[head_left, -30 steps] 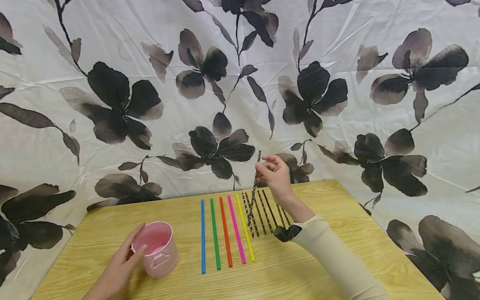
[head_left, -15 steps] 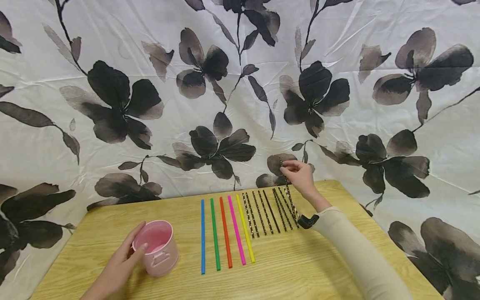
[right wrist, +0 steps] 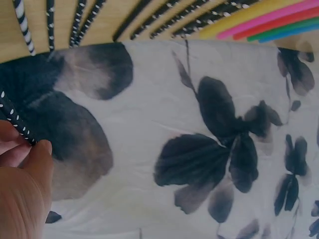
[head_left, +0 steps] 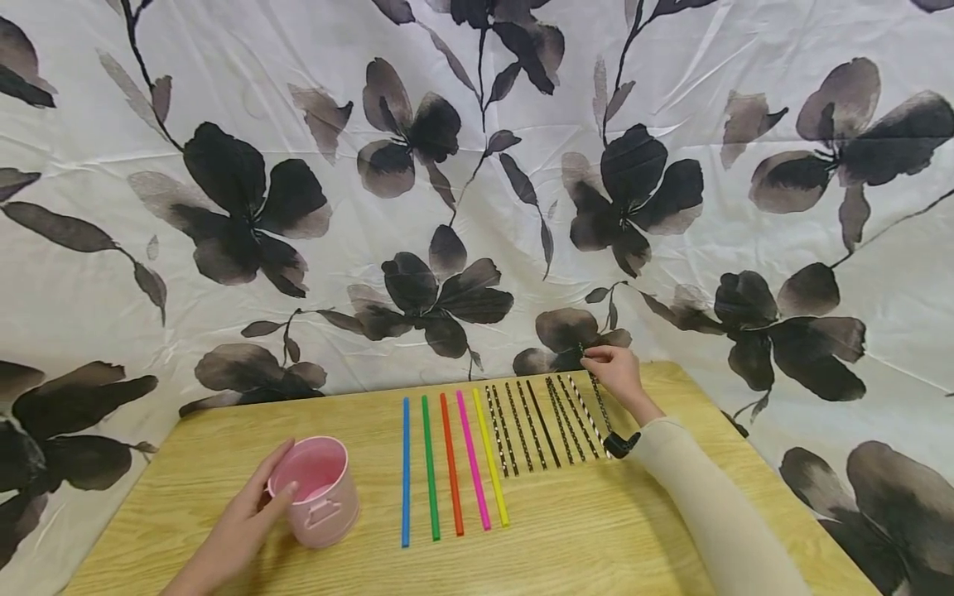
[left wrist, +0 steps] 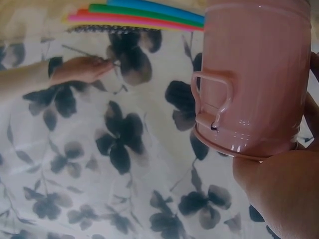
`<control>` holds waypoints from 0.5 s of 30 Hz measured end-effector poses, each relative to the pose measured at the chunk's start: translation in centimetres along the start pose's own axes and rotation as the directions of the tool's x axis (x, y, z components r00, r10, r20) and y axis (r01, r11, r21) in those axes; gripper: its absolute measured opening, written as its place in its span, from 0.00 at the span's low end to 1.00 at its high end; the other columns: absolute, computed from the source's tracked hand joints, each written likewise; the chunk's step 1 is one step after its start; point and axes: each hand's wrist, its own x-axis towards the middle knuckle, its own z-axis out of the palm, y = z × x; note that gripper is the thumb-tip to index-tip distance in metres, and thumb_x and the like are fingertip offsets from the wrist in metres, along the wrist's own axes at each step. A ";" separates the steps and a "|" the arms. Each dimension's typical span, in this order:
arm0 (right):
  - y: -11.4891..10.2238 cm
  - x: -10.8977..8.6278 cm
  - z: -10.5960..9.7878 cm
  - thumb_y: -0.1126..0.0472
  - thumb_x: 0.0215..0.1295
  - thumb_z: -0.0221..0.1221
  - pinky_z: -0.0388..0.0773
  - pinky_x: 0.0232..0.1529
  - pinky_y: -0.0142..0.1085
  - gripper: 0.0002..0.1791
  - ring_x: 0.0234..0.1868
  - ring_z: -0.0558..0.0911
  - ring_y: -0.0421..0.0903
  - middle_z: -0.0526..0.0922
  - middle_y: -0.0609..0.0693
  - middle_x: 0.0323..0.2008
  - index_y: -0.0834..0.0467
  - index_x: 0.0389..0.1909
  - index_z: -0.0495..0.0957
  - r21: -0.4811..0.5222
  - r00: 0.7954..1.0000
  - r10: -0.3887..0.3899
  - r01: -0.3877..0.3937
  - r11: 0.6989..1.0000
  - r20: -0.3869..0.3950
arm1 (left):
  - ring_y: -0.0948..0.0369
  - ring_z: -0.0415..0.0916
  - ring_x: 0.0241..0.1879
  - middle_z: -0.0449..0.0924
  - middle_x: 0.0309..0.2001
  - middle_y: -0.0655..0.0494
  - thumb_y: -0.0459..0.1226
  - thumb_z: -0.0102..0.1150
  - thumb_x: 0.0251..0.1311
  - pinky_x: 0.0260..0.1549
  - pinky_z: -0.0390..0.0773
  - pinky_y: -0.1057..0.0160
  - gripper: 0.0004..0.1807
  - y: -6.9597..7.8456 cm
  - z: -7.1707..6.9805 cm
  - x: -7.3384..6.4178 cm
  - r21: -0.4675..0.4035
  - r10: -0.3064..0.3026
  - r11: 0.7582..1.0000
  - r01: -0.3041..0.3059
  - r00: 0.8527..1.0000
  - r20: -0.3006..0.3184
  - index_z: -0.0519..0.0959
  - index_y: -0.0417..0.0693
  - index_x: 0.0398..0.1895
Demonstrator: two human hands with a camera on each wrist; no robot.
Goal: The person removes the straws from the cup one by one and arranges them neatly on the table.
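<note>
My left hand [head_left: 242, 517] holds a pink cup [head_left: 325, 515] by its rim and side at the table's left. The cup's small side handle [left wrist: 214, 97] shows in the left wrist view. Far to the right, my right hand [head_left: 617, 374] pinches a black straw with white dots [right wrist: 16, 119] close to its upper end. That straw slants down toward the table beside a black-and-white striped straw [head_left: 585, 410]. Leftward from there runs a row of several black patterned straws [head_left: 517, 426]. Part of the pinched straw lies hidden behind the fingers.
Longer blue [head_left: 406, 472], green [head_left: 431, 472], red [head_left: 451, 472], pink [head_left: 474, 463] and yellow [head_left: 491, 463] straws lie side by side between the cup and the black straws. A white floral cloth [head_left: 335, 207] hangs along the table's [head_left: 596, 530] back edge.
My right hand has moved right along the row. It has laid straws down at the row's right end and holds the dotted one farther right and lower. The left hand stays on the cup.
</note>
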 end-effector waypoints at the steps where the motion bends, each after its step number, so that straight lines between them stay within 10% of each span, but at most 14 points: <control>1: 0.3 -0.1 0.0 0.59 0.53 0.61 0.75 0.22 0.37 0.15 0.23 0.78 0.47 0.81 0.55 0.30 0.62 0.41 0.79 -0.012 1.000 0.009 -0.009 1.000 0.000 | 0.51 0.60 0.55 0.53 0.63 0.46 0.45 0.43 0.64 0.40 0.64 0.79 0.30 0.0 0.0 0.0 -0.001 0.000 1.000 0.000 1.000 -0.002 0.46 0.61 0.67; 15: 3.7 -0.3 0.6 0.60 0.53 0.61 0.72 0.23 0.36 0.12 0.25 0.75 0.48 0.79 0.52 0.27 0.61 0.38 0.81 -0.076 0.997 0.074 -0.072 0.994 0.026 | 0.51 0.60 0.56 0.52 0.64 0.48 0.48 0.42 0.64 0.40 0.64 0.78 0.30 -0.3 0.0 0.1 0.010 -0.038 0.999 0.038 0.999 0.010 0.45 0.66 0.67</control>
